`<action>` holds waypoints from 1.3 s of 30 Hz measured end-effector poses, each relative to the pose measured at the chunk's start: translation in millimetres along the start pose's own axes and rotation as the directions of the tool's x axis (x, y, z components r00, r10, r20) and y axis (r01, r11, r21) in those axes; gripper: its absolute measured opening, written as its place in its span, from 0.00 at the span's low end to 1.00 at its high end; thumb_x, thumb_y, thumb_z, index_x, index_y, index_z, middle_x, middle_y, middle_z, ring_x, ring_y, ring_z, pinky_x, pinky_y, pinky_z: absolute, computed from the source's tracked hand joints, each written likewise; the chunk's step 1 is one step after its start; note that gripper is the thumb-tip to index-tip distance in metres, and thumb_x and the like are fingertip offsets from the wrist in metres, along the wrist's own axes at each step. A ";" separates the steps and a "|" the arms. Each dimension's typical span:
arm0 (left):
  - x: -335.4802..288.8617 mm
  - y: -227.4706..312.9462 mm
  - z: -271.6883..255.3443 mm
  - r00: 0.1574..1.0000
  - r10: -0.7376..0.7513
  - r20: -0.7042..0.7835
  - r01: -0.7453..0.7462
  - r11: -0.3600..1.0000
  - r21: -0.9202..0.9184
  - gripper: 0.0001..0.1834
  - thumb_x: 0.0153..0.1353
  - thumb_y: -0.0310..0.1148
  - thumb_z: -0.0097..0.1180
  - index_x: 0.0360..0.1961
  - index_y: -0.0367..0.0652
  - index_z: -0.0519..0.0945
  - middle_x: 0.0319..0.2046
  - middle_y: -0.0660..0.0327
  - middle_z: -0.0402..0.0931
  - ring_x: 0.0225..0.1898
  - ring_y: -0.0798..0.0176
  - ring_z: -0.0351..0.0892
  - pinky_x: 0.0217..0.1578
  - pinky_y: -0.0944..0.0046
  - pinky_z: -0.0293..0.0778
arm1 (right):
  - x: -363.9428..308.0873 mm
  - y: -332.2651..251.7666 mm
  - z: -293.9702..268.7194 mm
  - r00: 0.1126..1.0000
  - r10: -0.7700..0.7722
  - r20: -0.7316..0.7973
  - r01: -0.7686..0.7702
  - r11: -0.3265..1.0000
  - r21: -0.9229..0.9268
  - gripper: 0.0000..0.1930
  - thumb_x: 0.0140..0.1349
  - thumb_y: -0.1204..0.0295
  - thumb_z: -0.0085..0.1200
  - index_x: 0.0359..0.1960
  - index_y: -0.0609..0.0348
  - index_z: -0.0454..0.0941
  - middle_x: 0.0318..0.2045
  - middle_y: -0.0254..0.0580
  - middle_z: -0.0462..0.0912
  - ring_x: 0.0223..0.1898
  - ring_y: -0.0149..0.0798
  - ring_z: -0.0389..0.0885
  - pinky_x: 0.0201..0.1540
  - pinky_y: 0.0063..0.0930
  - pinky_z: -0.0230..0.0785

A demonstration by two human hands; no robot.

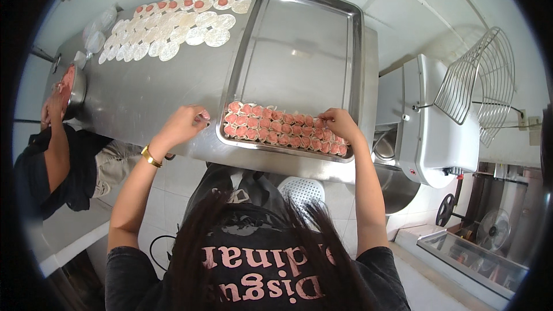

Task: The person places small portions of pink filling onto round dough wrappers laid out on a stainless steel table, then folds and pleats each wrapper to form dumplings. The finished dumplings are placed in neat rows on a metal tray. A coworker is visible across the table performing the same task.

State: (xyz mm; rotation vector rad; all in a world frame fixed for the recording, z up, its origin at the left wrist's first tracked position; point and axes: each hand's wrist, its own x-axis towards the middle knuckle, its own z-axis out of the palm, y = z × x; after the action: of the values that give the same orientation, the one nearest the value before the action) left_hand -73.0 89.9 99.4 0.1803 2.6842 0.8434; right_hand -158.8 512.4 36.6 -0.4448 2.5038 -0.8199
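Our right hand [340,125], bent-fingered, is hovering at round, pink-filled, pale-wrapped dumplings [266,124] whose rows are stretching mostly leftward across the rectangular steel tray's [296,52] near end, our farther left hand [183,125] curling outside, neither grip showing clearly.

Open-topped dumplings [282,128] with pink filling sit packed in rows at the metal tray's [299,52] near end.
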 end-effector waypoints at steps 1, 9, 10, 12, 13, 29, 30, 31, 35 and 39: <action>-4.5 -3.0 -1.7 1.000 -0.002 0.002 0.002 1.000 0.010 0.11 0.51 0.28 0.56 0.37 0.36 0.80 0.35 0.47 0.80 0.36 0.50 0.82 0.38 0.56 0.76 | 0.1 0.5 -0.3 1.000 0.010 -0.002 -0.010 1.000 -0.005 0.20 0.48 0.83 0.48 0.44 0.59 0.82 0.39 0.51 0.83 0.41 0.49 0.81 0.44 0.33 0.72; -34.3 -9.1 0.9 0.997 -0.060 0.053 0.054 0.992 0.114 0.10 0.52 0.29 0.56 0.36 0.39 0.81 0.34 0.50 0.80 0.36 0.51 0.81 0.37 0.55 0.75 | 4.1 -14.8 5.6 0.991 -0.109 0.081 0.093 0.979 0.181 0.29 0.45 0.90 0.39 0.50 0.57 0.79 0.46 0.44 0.81 0.43 0.46 0.80 0.47 0.31 0.71; -37.4 -9.3 2.1 0.996 -0.060 0.060 0.053 0.992 0.117 0.09 0.52 0.29 0.57 0.36 0.39 0.81 0.34 0.51 0.80 0.36 0.51 0.81 0.37 0.55 0.75 | 4.6 -16.3 5.6 0.984 -0.072 0.166 0.042 0.983 0.178 0.29 0.45 0.90 0.39 0.50 0.57 0.79 0.46 0.44 0.81 0.44 0.45 0.80 0.48 0.31 0.71; -43.4 -10.1 4.6 0.995 -0.075 0.072 0.066 0.990 0.124 0.09 0.52 0.29 0.57 0.35 0.39 0.81 0.34 0.51 0.80 0.36 0.51 0.81 0.37 0.55 0.75 | 3.5 -16.9 6.5 0.982 -0.099 0.160 0.085 0.992 0.096 0.28 0.48 0.89 0.40 0.52 0.60 0.77 0.46 0.45 0.81 0.42 0.41 0.80 0.47 0.29 0.71; -45.7 -10.7 6.0 0.993 -0.089 0.078 0.079 0.988 0.130 0.09 0.53 0.29 0.57 0.35 0.39 0.81 0.34 0.51 0.80 0.36 0.51 0.81 0.37 0.55 0.75 | 2.7 -16.1 6.6 0.980 -0.122 0.156 0.113 0.991 0.066 0.27 0.50 0.89 0.41 0.53 0.61 0.76 0.46 0.46 0.82 0.41 0.40 0.80 0.46 0.28 0.71; -69.4 -37.9 -0.9 0.996 -0.066 0.061 0.059 0.993 0.099 0.08 0.53 0.28 0.58 0.34 0.38 0.80 0.32 0.51 0.80 0.37 0.50 0.80 0.37 0.55 0.74 | -3.9 -8.2 17.1 0.988 0.070 -0.137 -0.077 0.996 -0.042 0.15 0.49 0.81 0.47 0.38 0.62 0.83 0.36 0.56 0.83 0.37 0.51 0.82 0.45 0.34 0.73; -70.4 -39.1 -1.7 0.996 -0.068 0.064 0.062 0.993 0.102 0.08 0.53 0.28 0.58 0.34 0.38 0.80 0.32 0.51 0.80 0.37 0.49 0.80 0.37 0.54 0.74 | -3.9 -8.9 16.4 0.988 0.078 -0.133 -0.084 0.996 -0.043 0.15 0.50 0.80 0.48 0.37 0.62 0.84 0.36 0.57 0.82 0.39 0.53 0.82 0.47 0.36 0.72; -71.8 -40.0 -1.7 0.996 -0.067 0.062 0.060 0.992 0.114 0.08 0.52 0.28 0.58 0.34 0.38 0.80 0.31 0.51 0.80 0.37 0.49 0.80 0.37 0.54 0.74 | -4.0 -9.5 15.2 0.988 0.086 -0.128 -0.092 0.995 -0.044 0.14 0.50 0.79 0.48 0.36 0.61 0.84 0.36 0.58 0.82 0.41 0.55 0.81 0.49 0.37 0.72; -76.6 -45.2 -2.1 0.996 -0.073 0.060 0.064 0.988 0.144 0.08 0.52 0.29 0.58 0.34 0.39 0.80 0.32 0.51 0.80 0.37 0.48 0.80 0.37 0.53 0.74 | -3.1 -11.0 8.8 0.989 0.089 -0.115 -0.092 0.996 -0.021 0.15 0.50 0.80 0.48 0.38 0.61 0.84 0.37 0.56 0.82 0.41 0.55 0.81 0.49 0.37 0.72; -81.5 -52.5 -2.7 0.992 -0.112 0.062 0.100 0.980 0.173 0.09 0.54 0.31 0.58 0.35 0.40 0.80 0.33 0.52 0.80 0.38 0.48 0.79 0.38 0.53 0.74 | -1.5 -11.9 7.0 0.996 0.084 -0.042 -0.087 0.992 -0.095 0.16 0.50 0.81 0.46 0.39 0.61 0.83 0.39 0.56 0.82 0.42 0.55 0.81 0.49 0.37 0.72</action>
State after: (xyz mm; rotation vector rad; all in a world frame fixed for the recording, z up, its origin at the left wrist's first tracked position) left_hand 1.5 28.2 92.9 0.1032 2.6705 0.5665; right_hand -152.1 500.7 39.5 -0.3541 2.5866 -0.6829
